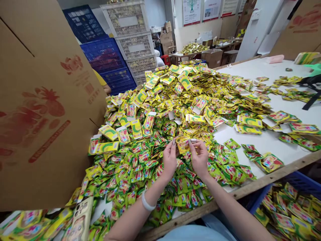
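Over the middle of the pile, both hands pinch one small yellow sachet (183,145). My left hand (170,156) is closed on its left edge, thumb and fingers together. On the sachet's right side, my right hand (199,155) is closed with thumb and bent forefinger. Below and around the hands lie many green sachets (142,156) with red and pink print. Behind them rises a heap of yellow sachets (220,93) mixed with small yellow-green boxes (136,129), some with white flaps standing up.
A large cardboard carton (45,110) stands at the left. A phone (81,221) lies front left. A blue crate (301,184) of packets sits below the wooden table edge (276,176) at right. Stacked white crates (135,40) and blue crates (107,63) rise behind; a person's arm shows beside the carton.
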A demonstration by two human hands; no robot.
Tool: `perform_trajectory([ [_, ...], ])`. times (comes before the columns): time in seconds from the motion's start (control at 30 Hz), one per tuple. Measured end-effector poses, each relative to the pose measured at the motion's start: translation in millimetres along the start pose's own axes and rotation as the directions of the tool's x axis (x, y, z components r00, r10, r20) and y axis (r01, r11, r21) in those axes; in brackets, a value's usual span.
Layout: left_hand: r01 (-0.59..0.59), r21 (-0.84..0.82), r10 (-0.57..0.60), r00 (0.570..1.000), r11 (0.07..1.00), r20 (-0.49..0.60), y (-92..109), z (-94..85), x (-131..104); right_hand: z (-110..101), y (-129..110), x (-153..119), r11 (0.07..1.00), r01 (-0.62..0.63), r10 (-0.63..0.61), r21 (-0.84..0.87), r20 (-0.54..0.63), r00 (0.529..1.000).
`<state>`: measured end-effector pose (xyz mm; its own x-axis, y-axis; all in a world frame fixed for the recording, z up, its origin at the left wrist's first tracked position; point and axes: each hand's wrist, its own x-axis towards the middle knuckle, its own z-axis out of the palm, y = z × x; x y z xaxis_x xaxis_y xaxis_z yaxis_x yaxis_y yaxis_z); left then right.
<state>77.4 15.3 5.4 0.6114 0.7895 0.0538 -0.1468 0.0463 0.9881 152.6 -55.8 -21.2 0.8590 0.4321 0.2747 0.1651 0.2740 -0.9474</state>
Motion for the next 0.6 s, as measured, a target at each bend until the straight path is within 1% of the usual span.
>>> perform_trajectory([
  [0.07,0.034,-0.066,-0.034,0.999,0.997,0.009,1.2,1.2,-3.4,-1.1,2.9,-4.7,0.999,0.030,-0.029,-0.019,0.017,0.999],
  [0.13,0.029,-0.080,-0.028,1.000,0.996,0.008,2.1,1.1,-4.6,-4.9,1.5,-7.8,0.999,0.042,-0.041,-0.027,0.053,0.998],
  [0.17,0.020,-0.083,-0.020,1.000,0.996,0.004,2.1,1.1,-5.2,-7.4,-0.3,-8.0,1.000,0.024,-0.023,-0.010,0.075,0.997],
  [0.23,0.011,-0.088,-0.011,1.000,0.996,0.009,0.5,1.7,-8.0,-13.6,-4.8,-4.8,0.994,-0.079,0.067,0.072,0.152,0.986],
  [0.27,0.005,-0.082,-0.003,1.000,0.997,0.026,-1.1,2.4,-9.9,-17.4,-7.0,-1.4,0.982,-0.149,0.122,0.114,0.220,0.968],
  [0.3,-0.013,-0.057,0.016,0.999,0.998,0.049,-2.9,2.9,-11.3,-21.7,-9.0,2.9,0.966,-0.218,0.168,0.140,0.304,0.938],
  [0.37,-0.097,0.070,0.090,0.991,0.993,0.097,-5.3,2.2,-8.8,-31.5,-11.8,12.7,0.941,-0.313,0.223,0.130,0.458,0.860],
  [0.4,-0.169,0.163,0.150,0.981,0.972,0.122,-4.6,-0.1,-2.6,-36.8,-12.6,17.2,0.939,-0.328,0.238,0.099,0.500,0.833],
  [0.43,-0.255,0.266,0.224,0.964,0.930,0.141,-1.9,-4.5,7.9,-42.1,-13.0,20.8,0.946,-0.318,0.246,0.057,0.512,0.823],
  [0.47,-0.339,0.375,0.305,0.941,0.863,0.148,3.1,-11.3,23.0,-47.3,-13.0,23.5,0.957,-0.291,0.248,0.009,0.499,0.830],
  [0.5,-0.398,0.481,0.374,0.915,0.782,0.149,10.3,-20.7,42.1,-52.1,-12.7,25.0,0.967,-0.253,0.240,-0.038,0.472,0.848],
  [0.53,-0.422,0.584,0.437,0.891,0.694,0.124,19.2,-32.3,64.2,-56.5,-12.2,25.5,0.973,-0.217,0.227,-0.075,0.443,0.867],
  [0.57,-0.361,0.705,0.454,0.889,0.610,0.062,29.3,-45.8,87.7,-60.2,-11.4,25.2,0.977,-0.192,0.215,-0.098,0.420,0.882],
  [0.6,-0.229,0.810,0.418,0.908,0.540,-0.022,39.8,-60.2,111.0,-63.3,-10.4,24.4,0.977,-0.184,0.211,-0.106,0.401,0.891],
])
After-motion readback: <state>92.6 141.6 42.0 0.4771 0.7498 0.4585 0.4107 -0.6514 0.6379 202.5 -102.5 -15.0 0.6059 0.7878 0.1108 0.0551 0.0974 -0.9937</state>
